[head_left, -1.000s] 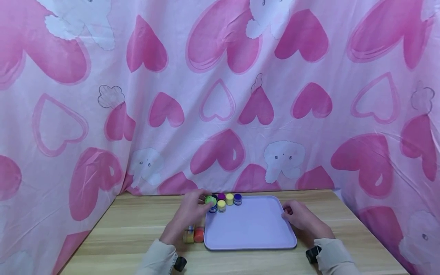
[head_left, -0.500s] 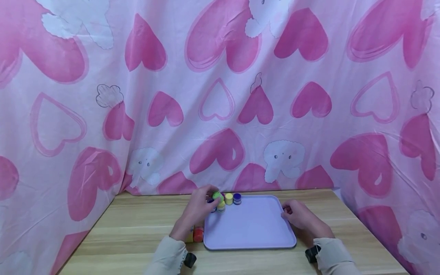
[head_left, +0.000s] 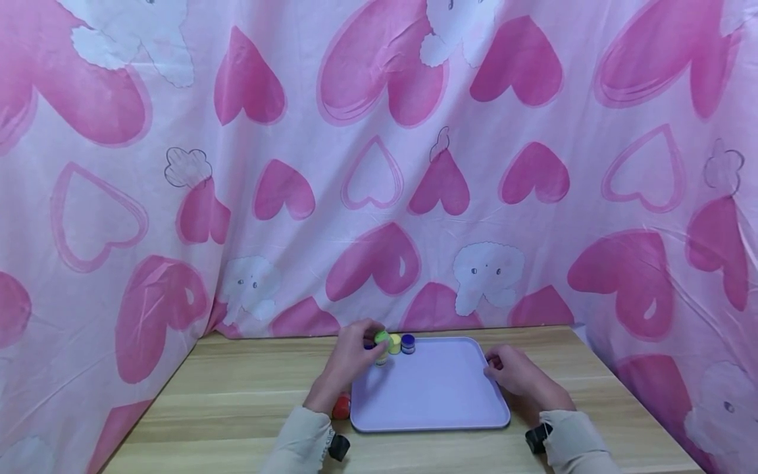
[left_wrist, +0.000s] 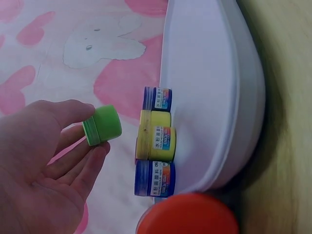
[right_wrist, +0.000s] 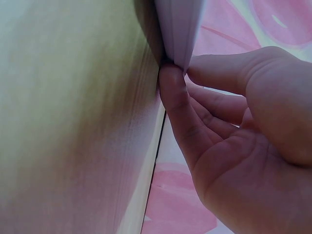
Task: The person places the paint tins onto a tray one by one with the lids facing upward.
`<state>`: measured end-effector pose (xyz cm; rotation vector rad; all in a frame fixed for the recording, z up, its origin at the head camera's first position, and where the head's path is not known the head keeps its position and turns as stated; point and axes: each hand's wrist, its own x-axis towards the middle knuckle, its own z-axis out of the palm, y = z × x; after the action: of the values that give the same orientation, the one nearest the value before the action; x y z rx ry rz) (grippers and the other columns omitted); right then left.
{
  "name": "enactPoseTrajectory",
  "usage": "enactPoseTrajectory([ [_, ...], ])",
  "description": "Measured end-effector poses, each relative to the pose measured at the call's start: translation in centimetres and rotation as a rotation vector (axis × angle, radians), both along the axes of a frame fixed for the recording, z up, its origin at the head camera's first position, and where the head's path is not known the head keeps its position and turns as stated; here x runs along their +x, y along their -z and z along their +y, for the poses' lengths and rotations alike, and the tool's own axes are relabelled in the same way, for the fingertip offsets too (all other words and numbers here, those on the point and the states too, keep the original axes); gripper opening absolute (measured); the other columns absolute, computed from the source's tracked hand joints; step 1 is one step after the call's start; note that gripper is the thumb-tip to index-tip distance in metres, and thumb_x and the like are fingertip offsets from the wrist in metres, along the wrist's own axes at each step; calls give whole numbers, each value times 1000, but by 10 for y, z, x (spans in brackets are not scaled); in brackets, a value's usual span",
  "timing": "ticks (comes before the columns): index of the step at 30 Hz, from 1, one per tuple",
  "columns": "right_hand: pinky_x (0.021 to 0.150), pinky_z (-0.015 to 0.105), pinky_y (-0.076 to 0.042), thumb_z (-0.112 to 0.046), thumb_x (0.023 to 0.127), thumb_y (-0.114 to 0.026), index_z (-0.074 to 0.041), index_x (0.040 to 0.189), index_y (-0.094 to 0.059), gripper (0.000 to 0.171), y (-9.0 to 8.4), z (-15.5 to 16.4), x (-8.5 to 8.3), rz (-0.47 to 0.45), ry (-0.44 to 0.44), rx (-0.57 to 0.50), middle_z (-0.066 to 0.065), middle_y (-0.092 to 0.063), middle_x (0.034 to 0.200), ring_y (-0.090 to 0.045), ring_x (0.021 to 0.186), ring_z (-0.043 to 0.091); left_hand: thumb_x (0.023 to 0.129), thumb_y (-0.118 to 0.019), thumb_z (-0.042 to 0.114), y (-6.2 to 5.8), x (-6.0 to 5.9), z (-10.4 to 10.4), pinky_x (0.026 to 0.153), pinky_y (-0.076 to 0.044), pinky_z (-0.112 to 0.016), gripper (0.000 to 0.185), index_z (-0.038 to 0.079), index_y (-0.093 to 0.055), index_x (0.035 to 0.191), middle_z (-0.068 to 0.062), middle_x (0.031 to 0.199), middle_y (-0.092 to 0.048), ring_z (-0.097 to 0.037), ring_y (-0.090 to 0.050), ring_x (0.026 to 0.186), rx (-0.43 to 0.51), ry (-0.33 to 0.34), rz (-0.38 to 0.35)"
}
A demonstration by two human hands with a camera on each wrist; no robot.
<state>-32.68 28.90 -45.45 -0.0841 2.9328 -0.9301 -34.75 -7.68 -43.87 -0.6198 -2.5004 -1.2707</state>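
My left hand (head_left: 349,359) pinches a small green paint jar (left_wrist: 103,125) between thumb and fingers, above the back left part of the lilac tray (head_left: 438,388). In the left wrist view, two blue jars (left_wrist: 156,179) and two yellow jars (left_wrist: 163,143) stand grouped on the tray, apart from the green one. Part of that group is hidden behind my left hand in the head view. My right hand (head_left: 524,378) holds the tray's right edge; in the right wrist view, thumb and forefinger pinch its rim (right_wrist: 178,34).
Outside the tray's left edge, a red-topped jar (head_left: 341,407) lies or stands on the wooden table (head_left: 237,395), partly covered by my left forearm. A pink heart-patterned curtain (head_left: 367,263) hangs behind the table and along both sides.
The left hand has carried the green jar to the right, from the tray's left corner to over the grouped jars. The right hand stays on the tray's edge.
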Motion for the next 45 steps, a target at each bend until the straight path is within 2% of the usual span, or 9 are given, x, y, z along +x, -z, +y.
enactPoseTrajectory([
  [3,85,39,-65,-4,101,-72,2,130,-70,30,0,0,0,-1,1,2,7,-70,103,-62,89,20,97,-82,14,1,-1,4,88,-66,-32,28,6,-76,123,-8,115,-79,-19,-76,99,11,4,-4],
  [8,84,39,-65,-3,101,-71,2,130,-70,29,1,0,0,-3,5,1,8,-70,103,-62,89,20,95,-82,11,4,-5,9,86,-67,-38,24,4,-77,118,-9,110,-78,-21,-75,95,-12,21,30],
  [16,84,38,-65,-3,101,-73,2,131,-70,31,2,1,-2,-20,19,-3,8,-71,103,-63,90,20,92,-84,10,11,-8,18,87,-66,-38,22,2,-79,113,-7,104,-78,-20,-72,96,-82,14,129],
  [21,79,36,-62,-2,101,-71,4,127,-71,27,0,1,-2,-2,-8,12,7,-69,100,-62,88,20,90,-85,6,13,-7,21,84,-67,-38,23,-1,-79,111,-10,101,-78,-23,-74,94,-109,11,211],
  [27,79,35,-61,-4,102,-70,3,129,-70,27,1,2,-4,-15,-5,18,7,-69,101,-61,89,20,91,-85,6,13,-7,23,86,-67,-44,24,-2,-79,113,-12,103,-79,-25,-74,95,-100,-2,189],
  [32,81,37,-62,-4,102,-70,3,129,-70,28,2,3,-5,-16,-4,21,7,-70,103,-61,90,20,89,-86,6,14,-8,26,82,-65,-34,22,-1,-80,109,-10,100,-79,-24,-73,92,-134,-21,235],
  [37,81,37,-62,-3,101,-70,2,128,-71,27,3,4,-5,-6,-7,22,7,-70,102,-62,90,20,89,-85,6,18,-8,31,74,-58,-28,18,2,-79,106,-10,94,-77,-27,-71,87,-189,-9,270],
  [42,82,37,-63,-4,101,-71,2,129,-71,28,3,4,-4,-11,-2,20,8,-70,103,-62,90,20,89,-85,4,20,-7,35,67,-52,-22,20,2,-79,108,-9,93,-75,-19,-64,80,-218,-16,253],
  [45,82,37,-63,-5,102,-71,2,130,-70,29,3,4,-4,-19,4,17,8,-70,104,-62,91,21,88,-87,5,21,-6,35,68,-53,-22,20,4,-79,107,-8,96,-76,-16,-63,82,-228,-29,238],
])
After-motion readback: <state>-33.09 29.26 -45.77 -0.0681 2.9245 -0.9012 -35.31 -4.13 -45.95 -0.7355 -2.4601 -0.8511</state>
